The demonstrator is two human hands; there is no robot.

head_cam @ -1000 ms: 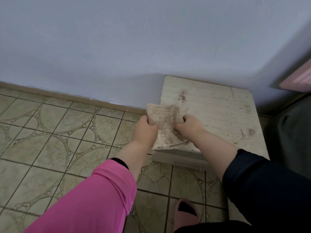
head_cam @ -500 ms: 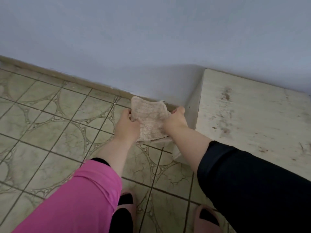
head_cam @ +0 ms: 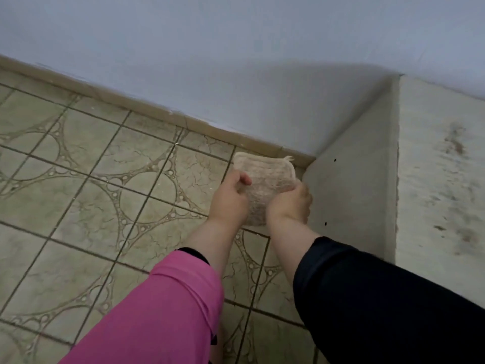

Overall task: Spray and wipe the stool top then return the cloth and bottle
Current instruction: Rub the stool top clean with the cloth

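A beige knitted cloth (head_cam: 265, 177) is held over the tiled floor, just left of the stool. My left hand (head_cam: 231, 199) grips its left edge and my right hand (head_cam: 288, 206) grips its right edge, both shut on it. The stool (head_cam: 441, 179) is a pale boxy block at the right, its top streaked with brown smudges and its left side panel facing the cloth. No spray bottle is in view.
A pale blue wall (head_cam: 236, 61) with a tan skirting strip (head_cam: 147, 109) runs across the back. Patterned green-beige floor tiles (head_cam: 105, 193) fill the left and the front. The stool stands against the wall.
Both hands have carried the cloth off the stool top, leftward and down over the floor beside the stool. The view has swung left, so the stool now sits at the right edge.
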